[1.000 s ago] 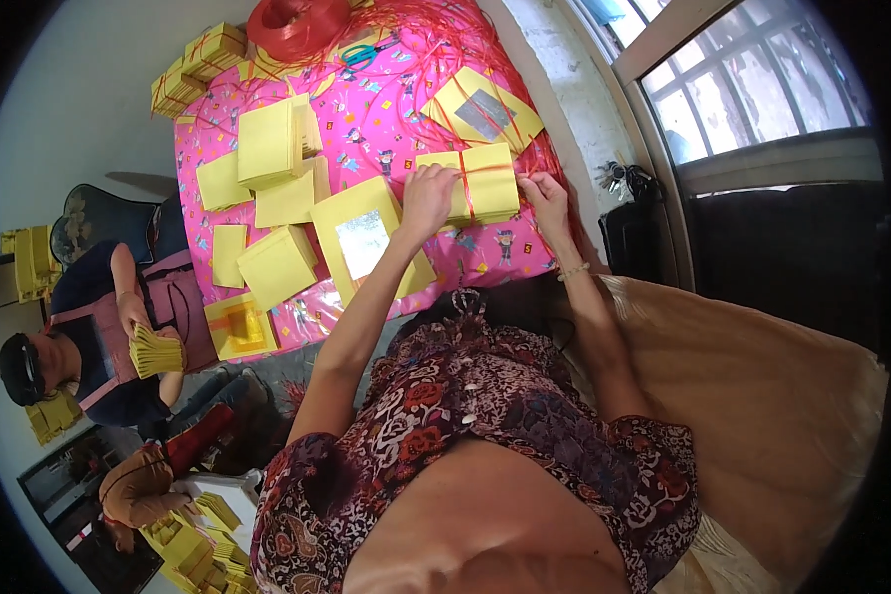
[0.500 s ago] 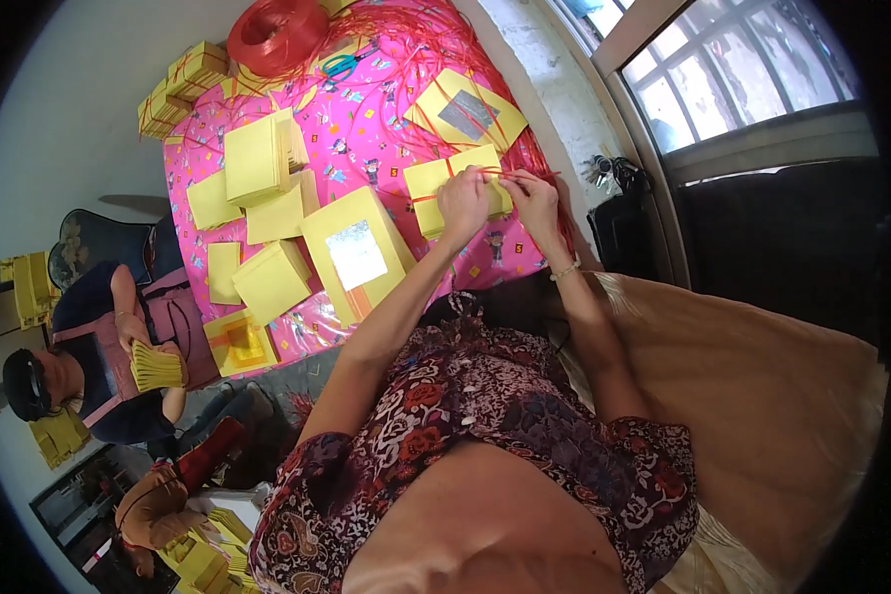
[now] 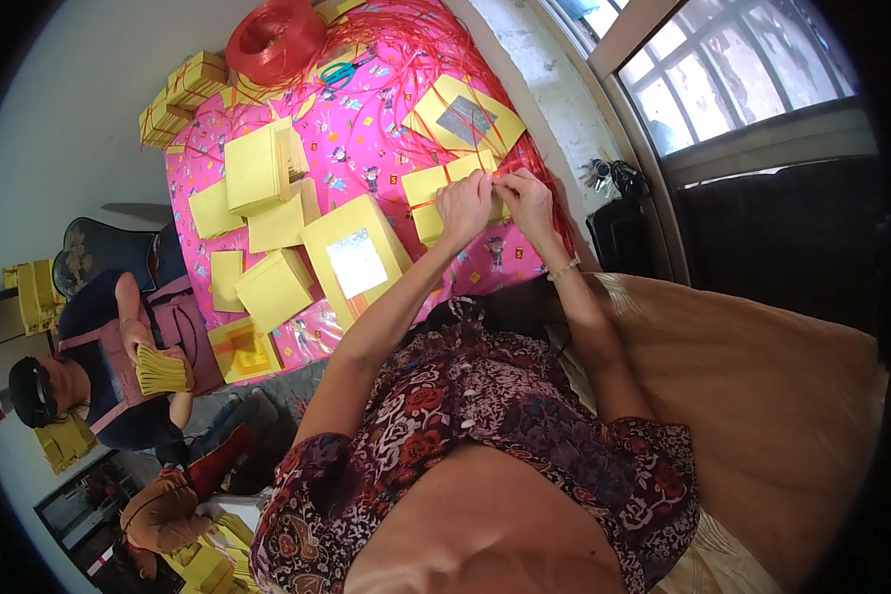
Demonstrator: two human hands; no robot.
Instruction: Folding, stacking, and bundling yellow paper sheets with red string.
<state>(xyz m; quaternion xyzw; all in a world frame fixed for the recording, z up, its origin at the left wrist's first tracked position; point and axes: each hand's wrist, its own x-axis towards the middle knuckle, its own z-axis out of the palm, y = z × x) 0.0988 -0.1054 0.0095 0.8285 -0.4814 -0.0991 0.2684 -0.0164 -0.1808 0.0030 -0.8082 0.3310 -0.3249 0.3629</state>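
Observation:
A stack of yellow paper (image 3: 424, 194) lies on the pink patterned tablecloth, with red plastic string (image 3: 447, 176) wrapped across its top. My left hand (image 3: 464, 206) rests over the stack, fingers closed in a pinch on the string. Close beside it, my right hand (image 3: 527, 202) pinches the string too, at the stack's right edge. The two hands' fingertips nearly meet, and the exact crossing of the string between them is hidden. Just beyond lies another yellow stack with a silver square (image 3: 465, 120) on top, red strands running over it.
Several yellow paper stacks (image 3: 252, 168) spread over the table's left side. A red string roll (image 3: 275, 40) and teal-handled scissors (image 3: 338, 74) lie at the far end, by loose red strands. A co-worker (image 3: 109, 356) at the left holds yellow paper. A window ledge (image 3: 554, 109) borders the right.
My hands have drawn closer together over the stack's right edge, and the loose string end that stuck out to the right no longer shows. The co-worker has shifted slightly.

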